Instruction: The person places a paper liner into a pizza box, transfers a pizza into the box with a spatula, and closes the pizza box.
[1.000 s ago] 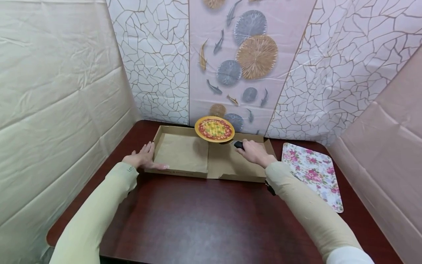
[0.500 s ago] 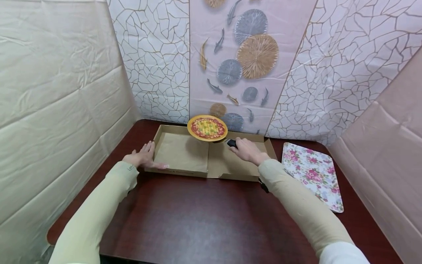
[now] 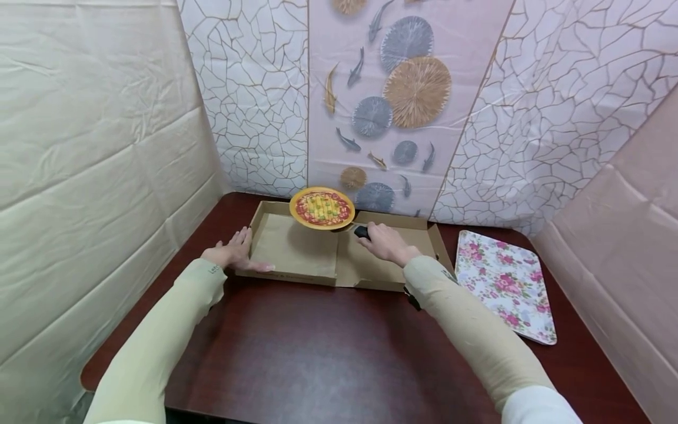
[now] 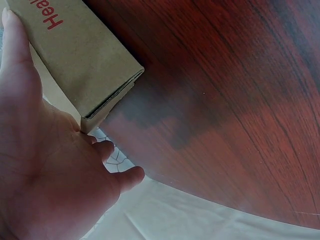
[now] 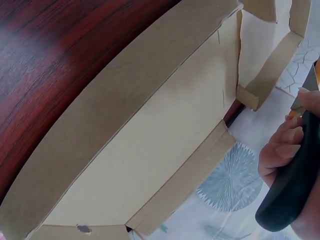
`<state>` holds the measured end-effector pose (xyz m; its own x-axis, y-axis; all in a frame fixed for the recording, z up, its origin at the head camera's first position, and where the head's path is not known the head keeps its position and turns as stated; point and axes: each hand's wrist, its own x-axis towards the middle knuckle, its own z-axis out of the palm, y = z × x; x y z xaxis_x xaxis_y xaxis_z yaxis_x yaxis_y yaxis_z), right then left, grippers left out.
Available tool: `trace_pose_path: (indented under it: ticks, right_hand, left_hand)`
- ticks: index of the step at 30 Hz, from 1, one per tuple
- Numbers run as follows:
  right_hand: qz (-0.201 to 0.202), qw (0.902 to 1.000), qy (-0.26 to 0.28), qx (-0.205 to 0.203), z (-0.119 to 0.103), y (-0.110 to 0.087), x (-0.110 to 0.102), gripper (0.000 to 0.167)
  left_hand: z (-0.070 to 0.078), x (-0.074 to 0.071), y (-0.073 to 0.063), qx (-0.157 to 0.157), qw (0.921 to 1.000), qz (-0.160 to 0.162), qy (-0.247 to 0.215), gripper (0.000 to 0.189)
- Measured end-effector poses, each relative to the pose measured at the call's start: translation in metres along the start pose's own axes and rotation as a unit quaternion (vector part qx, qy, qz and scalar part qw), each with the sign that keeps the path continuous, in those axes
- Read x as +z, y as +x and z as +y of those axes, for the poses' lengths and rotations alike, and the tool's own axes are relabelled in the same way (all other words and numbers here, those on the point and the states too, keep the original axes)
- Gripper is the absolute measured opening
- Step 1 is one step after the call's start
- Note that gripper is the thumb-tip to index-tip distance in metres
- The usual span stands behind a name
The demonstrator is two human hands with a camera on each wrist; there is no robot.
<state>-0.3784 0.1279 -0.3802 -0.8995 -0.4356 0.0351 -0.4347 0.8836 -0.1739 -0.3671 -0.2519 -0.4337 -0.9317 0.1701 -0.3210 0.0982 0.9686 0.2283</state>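
A round pizza (image 3: 322,209) with a yellow crust is raised over the left half of an opened cardboard pizza box (image 3: 296,277). Under it is the metal blade of a pizza server, mostly hidden. My right hand (image 3: 388,242) grips the server's black handle (image 5: 287,180). At the box's left end my left hand (image 3: 233,250) rests with fingers extended along the side and thumb along the front wall. The left wrist view shows that hand (image 4: 45,165) against the box corner (image 4: 100,75), with red lettering on the cardboard.
A floral board (image 3: 505,285) lies right of the box on the dark red table (image 3: 307,353). A patterned cloth (image 3: 254,106) hangs close behind the box, and pale cloth walls (image 3: 90,176) stand at both sides.
My right hand has moved left, carrying the pizza on the server further over the box's left half. The left hand has kept its place on the box.
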Motion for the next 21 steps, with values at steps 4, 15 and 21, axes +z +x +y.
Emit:
trace_pose_path:
  ticks: [4,15,21]
  right_hand:
    - [0.006,0.9999,0.005,-0.007,-0.005,0.004,0.004,0.036]
    - [0.002,0.9999,-0.004,-0.016,-0.017,0.012,0.01,0.036]
    - [-0.005,0.9999,0.001,-0.009,-0.02,0.013,0.016,0.034]
  left_hand:
    - [0.007,-0.007,-0.01,0.002,1.0,-0.001,0.003,0.14]
    - [0.003,-0.003,-0.002,-0.003,1.0,-0.005,0.005,0.141]
    - [0.0,-0.001,0.001,-0.003,1.0,-0.006,0.007,0.144]
